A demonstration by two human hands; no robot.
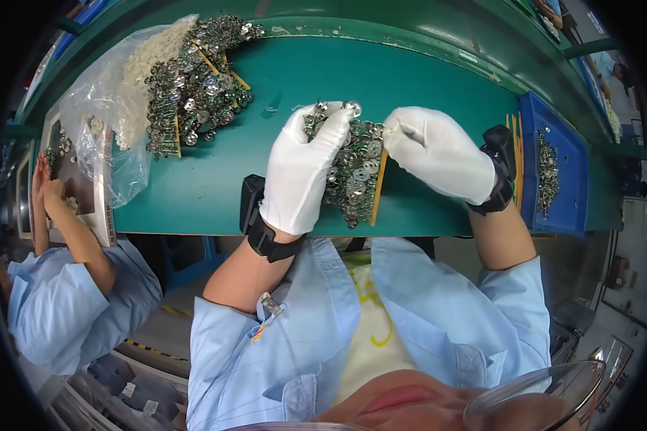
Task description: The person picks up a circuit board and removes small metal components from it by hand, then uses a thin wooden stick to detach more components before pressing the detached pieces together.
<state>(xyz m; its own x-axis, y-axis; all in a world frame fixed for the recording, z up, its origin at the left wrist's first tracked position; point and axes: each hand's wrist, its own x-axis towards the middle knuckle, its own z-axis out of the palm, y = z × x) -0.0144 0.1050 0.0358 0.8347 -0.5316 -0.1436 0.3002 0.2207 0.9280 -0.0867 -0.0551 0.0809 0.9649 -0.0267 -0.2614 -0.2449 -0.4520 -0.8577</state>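
Observation:
My left hand, in a white glove, is closed around the upper part of a bunch of small shiny metal parts with round disc ends. A thin yellow stick runs along the right side of this bunch. Beside the stick's upper end is my right hand, also gloved in white. Its fingertips are pinched together at the bunch's right edge, and what lies between them is too small to make out.
A larger heap of similar metal parts with yellow sticks lies at the back left. Next to it sits a clear plastic bag of small cream-coloured pieces. At right stands a blue tray of small metal parts, beside several yellow sticks. A co-worker's hands are far left.

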